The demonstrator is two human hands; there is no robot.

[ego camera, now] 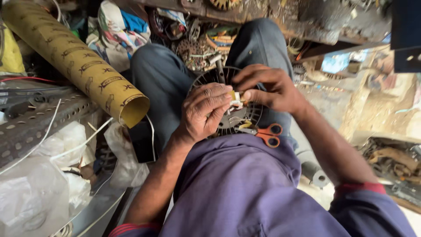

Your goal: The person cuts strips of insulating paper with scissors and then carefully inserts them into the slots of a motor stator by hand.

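Observation:
A round black motor housing (228, 116) with slotted rim and a shaft sticking up rests on my lap between my knees. My left hand (205, 112) lies over its left half, thumb and fingers pinching a small yellowish piece (234, 95) with thin wires at the centre. My right hand (267, 87) reaches in from the right and pinches the same small piece, fingertips meeting those of the left. Orange-handled scissors (266, 133) lie on my lap against the housing's lower right edge.
A long brown cardboard tube (76, 61) leans at the left above a perforated metal shelf (30, 125) with white wires and plastic bags (33, 197). Scrap coils and gear-like parts (195, 46) pile up beyond my knees. A cluttered bench edge (280, 17) runs along the top.

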